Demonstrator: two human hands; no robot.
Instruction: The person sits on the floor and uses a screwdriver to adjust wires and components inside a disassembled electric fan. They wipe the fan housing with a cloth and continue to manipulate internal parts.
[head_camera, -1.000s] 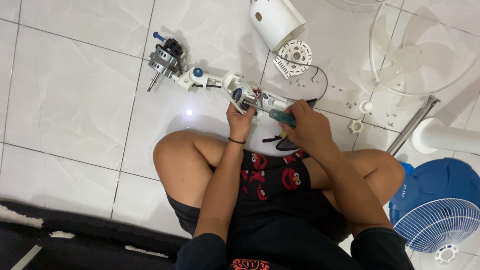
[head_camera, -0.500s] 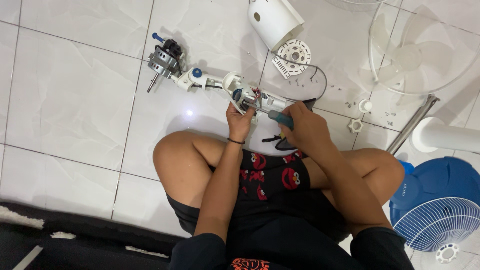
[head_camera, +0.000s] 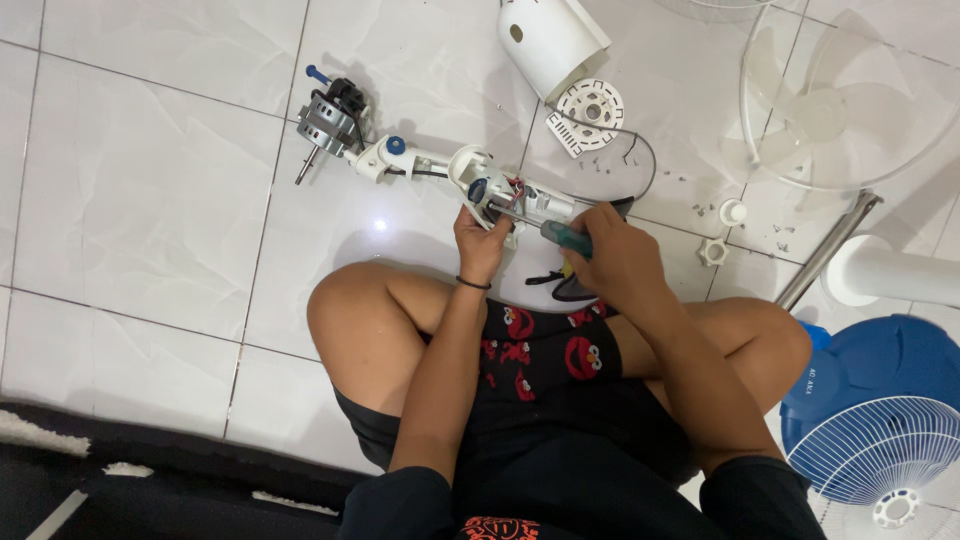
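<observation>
Your left hand (head_camera: 480, 240) clasps the white fan neck housing (head_camera: 500, 195) lying on the floor tiles (head_camera: 150, 200) just beyond your knees, while your right hand (head_camera: 610, 255) grips the green-handled screwdriver (head_camera: 560, 236), its shaft pointing left into the housing beside your left fingers.

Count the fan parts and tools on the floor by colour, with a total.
White: 3, cylindrical housing, round vented cover, neck assembly
Blue: 1, wire fan grille
Clear: 1, fan blade
Green-handled: 1, screwdriver
Total: 6
</observation>
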